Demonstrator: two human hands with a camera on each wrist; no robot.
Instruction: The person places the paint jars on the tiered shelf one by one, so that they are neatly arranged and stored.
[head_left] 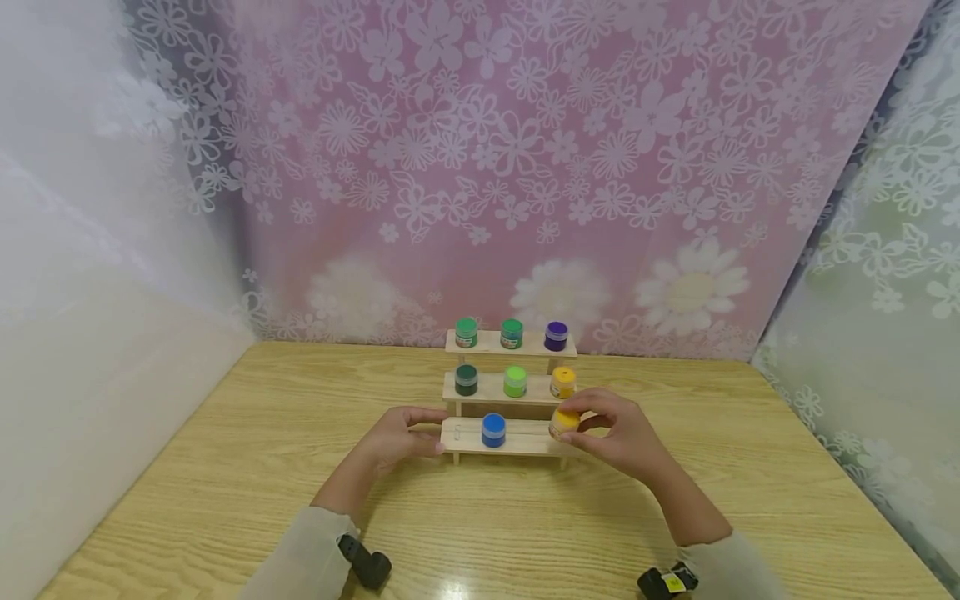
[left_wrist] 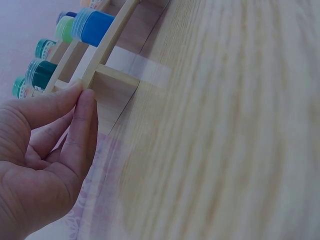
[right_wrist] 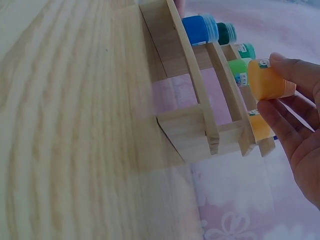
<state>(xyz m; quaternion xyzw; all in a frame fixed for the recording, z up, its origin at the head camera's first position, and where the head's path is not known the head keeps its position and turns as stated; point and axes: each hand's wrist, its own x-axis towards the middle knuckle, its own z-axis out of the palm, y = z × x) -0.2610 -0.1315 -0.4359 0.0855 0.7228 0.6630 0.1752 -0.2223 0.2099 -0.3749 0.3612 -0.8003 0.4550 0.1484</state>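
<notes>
A three-step wooden display stand (head_left: pixel 536 442) holds small paint jars. My left hand (head_left: pixel 401 435) pinches the left end of its lowest step; in the left wrist view thumb and forefinger meet at the step's corner (left_wrist: pixel 90 75). My right hand (head_left: pixel 618 429) grips a yellow-orange paint jar (head_left: pixel 564 423) by its sides, near the right end of the lowest step. In the right wrist view that jar (right_wrist: pixel 267 80) is held off the step, between thumb and fingers. A blue paint jar (head_left: pixel 493 430) stands near the middle of the same step.
On the middle step stand a dark green jar (head_left: pixel 466 381), a light green jar (head_left: pixel 515 382) and another yellow jar (head_left: pixel 563 382). The top step bears two green jars (head_left: pixel 512 334) and a purple jar (head_left: pixel 556 337). Behind the wooden table (head_left: pixel 300 417) hangs a flowered pink curtain (head_left: pixel 480 167).
</notes>
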